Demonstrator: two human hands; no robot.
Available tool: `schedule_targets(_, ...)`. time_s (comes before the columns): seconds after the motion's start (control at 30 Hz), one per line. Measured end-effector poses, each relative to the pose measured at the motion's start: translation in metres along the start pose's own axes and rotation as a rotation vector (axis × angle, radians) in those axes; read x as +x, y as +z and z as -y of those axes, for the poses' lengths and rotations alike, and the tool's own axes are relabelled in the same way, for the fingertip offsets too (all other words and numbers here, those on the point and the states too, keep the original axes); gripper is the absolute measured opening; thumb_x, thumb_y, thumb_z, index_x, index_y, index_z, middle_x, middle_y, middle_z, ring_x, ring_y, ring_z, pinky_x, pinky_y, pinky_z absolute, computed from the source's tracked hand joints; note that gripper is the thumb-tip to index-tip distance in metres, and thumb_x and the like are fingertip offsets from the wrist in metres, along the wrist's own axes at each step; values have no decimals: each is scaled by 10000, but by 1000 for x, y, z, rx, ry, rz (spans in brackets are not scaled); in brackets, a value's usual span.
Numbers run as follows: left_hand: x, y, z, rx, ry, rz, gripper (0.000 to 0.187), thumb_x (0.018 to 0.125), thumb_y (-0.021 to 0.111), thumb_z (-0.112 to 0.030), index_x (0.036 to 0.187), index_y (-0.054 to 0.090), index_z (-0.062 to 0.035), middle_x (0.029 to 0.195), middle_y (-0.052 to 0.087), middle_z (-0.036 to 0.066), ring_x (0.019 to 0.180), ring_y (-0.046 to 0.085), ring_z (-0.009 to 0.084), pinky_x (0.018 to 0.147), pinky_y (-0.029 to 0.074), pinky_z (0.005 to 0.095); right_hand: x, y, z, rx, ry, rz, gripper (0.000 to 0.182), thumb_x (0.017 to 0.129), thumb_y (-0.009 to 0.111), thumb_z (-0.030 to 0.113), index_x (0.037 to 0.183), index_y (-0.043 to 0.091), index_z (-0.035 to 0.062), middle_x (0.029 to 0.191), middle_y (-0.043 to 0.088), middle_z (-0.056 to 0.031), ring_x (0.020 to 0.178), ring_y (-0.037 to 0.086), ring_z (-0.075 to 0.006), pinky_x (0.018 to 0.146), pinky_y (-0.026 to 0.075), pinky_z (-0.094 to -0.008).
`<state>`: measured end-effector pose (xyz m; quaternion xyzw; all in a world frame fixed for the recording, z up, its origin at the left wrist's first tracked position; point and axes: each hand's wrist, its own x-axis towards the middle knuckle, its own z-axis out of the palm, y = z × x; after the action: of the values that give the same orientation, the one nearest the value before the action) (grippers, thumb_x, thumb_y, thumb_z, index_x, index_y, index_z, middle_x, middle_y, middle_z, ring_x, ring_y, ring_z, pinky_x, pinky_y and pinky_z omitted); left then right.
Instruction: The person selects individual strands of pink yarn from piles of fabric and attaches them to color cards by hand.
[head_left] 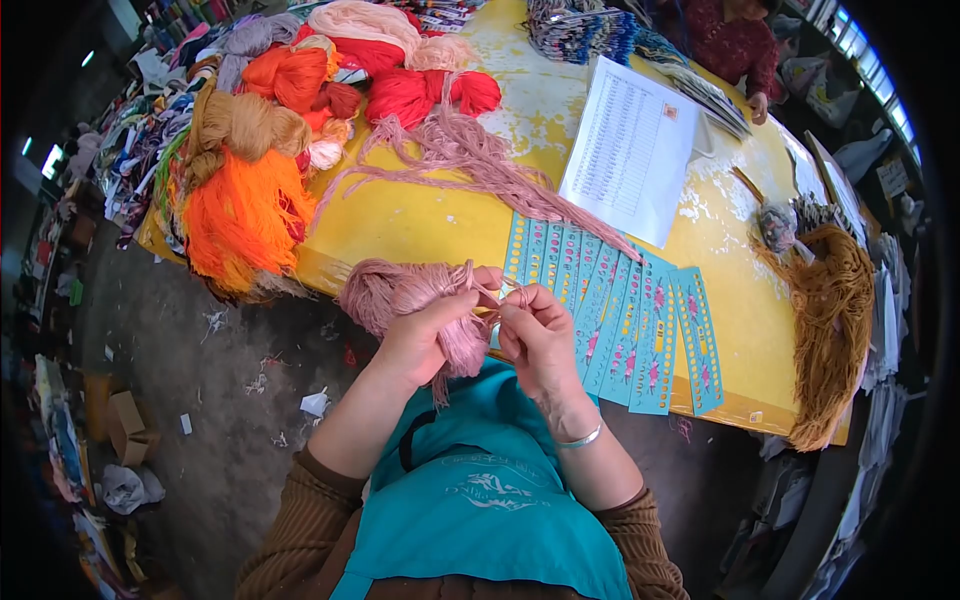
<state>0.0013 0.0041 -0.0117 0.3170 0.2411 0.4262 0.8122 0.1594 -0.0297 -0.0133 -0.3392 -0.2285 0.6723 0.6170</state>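
A bundled skein of dusty-pink yarn (395, 292) lies in my left hand (425, 335), whose fingers are wrapped round it at the table's front edge. Just to the right, my right hand (538, 335) pinches strands of the same pink yarn close to the left fingertips. Loose pink yarn (470, 165) stretches across the yellow table (400, 222) behind my hands, its end lying over a row of turquoise punched cards (590, 285). One turquoise card (697, 335) lies slightly apart at the right.
Orange yarn (245, 215), tan yarn (245, 125) and red yarn (405, 97) are heaped at the left. Printed sheets (635, 140) lie behind the cards. Brown yarn (832, 320) hangs over the right edge. A person in a dark red sleeve (760, 65) is at the back right.
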Motion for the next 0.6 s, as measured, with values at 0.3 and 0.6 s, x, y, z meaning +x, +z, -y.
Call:
schedule_targets(0.3,0,12,2,147,66,-174,433,868,613,-11,1289,513,11,985,576,24,922,558,88,854,454,237,0,3,-2,-115,-9,-19,57,862,626,9,844,581,38,646,556,6,478,433,-38,425,298,-193)
schedule_targets(0.6,1,18,-1,155,53,-171,425,897,588,-17,1310,488,2,949,568,19,894,557,81,839,457,222,3,1,-1,-15,39,-6,58,874,596,0,867,568,50,629,529,0,474,425,-66,419,281,-201)
